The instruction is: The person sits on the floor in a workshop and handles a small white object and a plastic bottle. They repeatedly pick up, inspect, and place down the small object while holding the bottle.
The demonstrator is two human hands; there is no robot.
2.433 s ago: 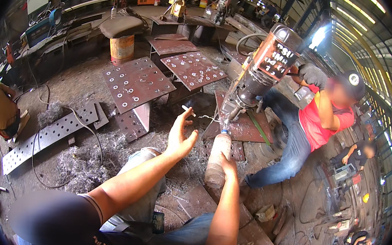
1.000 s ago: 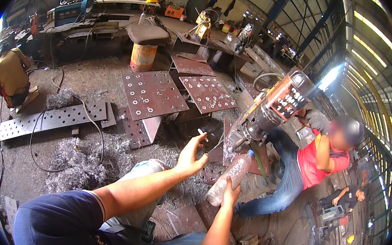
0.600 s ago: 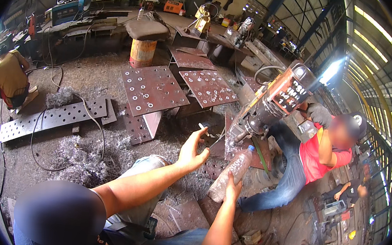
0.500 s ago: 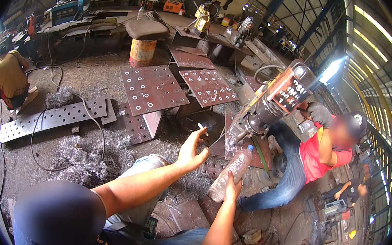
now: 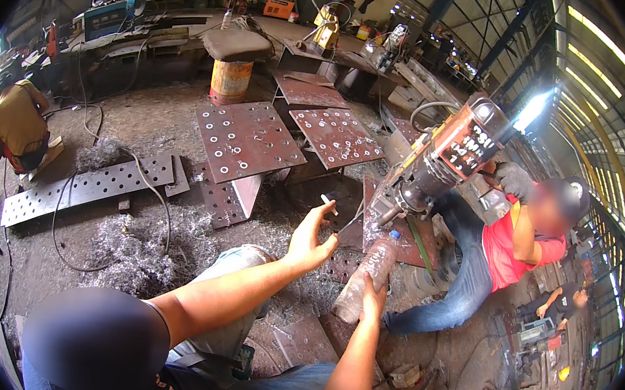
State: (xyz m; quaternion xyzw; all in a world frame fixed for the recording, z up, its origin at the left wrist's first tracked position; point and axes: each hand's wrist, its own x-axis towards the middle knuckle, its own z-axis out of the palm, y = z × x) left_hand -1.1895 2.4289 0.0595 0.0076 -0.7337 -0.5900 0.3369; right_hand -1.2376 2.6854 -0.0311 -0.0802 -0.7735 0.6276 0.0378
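My left hand (image 5: 313, 242) is stretched forward, a white cigarette (image 5: 329, 203) held between its fingers; the thumb points toward the bottle. My right hand (image 5: 373, 296) is wrapped round the lower part of a clear, dusty plastic bottle (image 5: 366, 277) with a blue cap. The bottle tilts, its capped end up and away from me. Just beyond the cap stands a magnetic drill (image 5: 436, 165) with a black motor and orange panel, its tool end near the bottle's top. A co-worker in a red shirt (image 5: 503, 247) has a gloved hand (image 5: 513, 181) at the drill.
Drilled red-brown plates (image 5: 250, 142) lie ahead, beside a padded stool (image 5: 231, 74). A long perforated grey plate (image 5: 87, 190) and heaped metal shavings (image 5: 138, 250) are at left. Cables cross the floor. A dark cap (image 5: 91, 343) covers the lower left. Another person (image 5: 18, 125) crouches far left.
The view has shifted slightly. The bottle's capped end has come a little left, closer to the drill's tool end. Both hands keep their holds.
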